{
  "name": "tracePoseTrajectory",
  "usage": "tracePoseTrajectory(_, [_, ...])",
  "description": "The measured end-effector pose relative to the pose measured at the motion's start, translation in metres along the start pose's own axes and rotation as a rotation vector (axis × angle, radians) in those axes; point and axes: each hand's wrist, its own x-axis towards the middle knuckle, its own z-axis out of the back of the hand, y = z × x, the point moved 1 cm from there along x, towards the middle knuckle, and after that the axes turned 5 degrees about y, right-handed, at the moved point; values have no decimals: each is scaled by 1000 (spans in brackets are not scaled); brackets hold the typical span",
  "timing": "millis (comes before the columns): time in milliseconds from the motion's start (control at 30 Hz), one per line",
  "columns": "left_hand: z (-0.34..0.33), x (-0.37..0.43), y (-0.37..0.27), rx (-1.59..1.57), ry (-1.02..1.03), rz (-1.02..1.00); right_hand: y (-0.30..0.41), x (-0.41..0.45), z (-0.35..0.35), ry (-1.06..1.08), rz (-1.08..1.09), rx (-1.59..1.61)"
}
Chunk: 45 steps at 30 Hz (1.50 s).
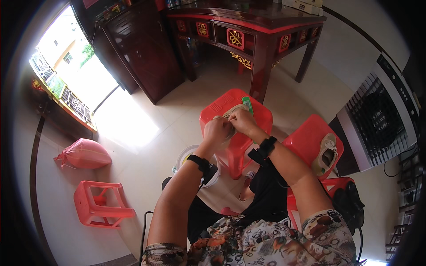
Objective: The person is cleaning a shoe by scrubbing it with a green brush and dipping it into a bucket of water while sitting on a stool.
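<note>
Both my hands meet over a beige shoe (240,107) on a red plastic stool (213,111) in front of me. My left hand (217,129) has its fingers curled at the near part of the shoe, and my right hand (242,120) pinches beside it, close to the laces. What exactly the fingertips hold is too small to tell. Beside the shoe, at the stool's far side, lies a green object (248,105) with a pale label. Another beige shoe with white laces (326,154) rests on a second red stool (299,133) to the right.
A white bucket (213,179) stands below my left forearm. A dark wooden table (263,25) and cabinet (146,50) stand ahead. At left are a pink sack (88,154) and a tipped red stool (85,202); a fan-like appliance (379,116) stands at right.
</note>
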Motion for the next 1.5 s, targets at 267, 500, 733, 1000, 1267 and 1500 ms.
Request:
tracePoseTrajectory(267, [-2,3,1,-28,22,28,-10,1,6,255,78,-35])
tracePoseTrajectory(500, [0,3,7,-89,25,2,14,-11,16,209,181,152])
tracePoseTrajectory(733, [-7,7,12,-94,-97,-56,-12,-8,-6,98,-48,453])
tracePoseTrajectory(1000, [-6,3,23,-200,-21,30,3,-15,9,247,-222,975])
tracePoseTrajectory(1267, [1,-5,17,-208,-266,20,8,-14,8,202,-283,875])
tracePoseTrajectory(1500, [5,-6,5,-249,-158,-31,-2,-14,7,253,-255,933])
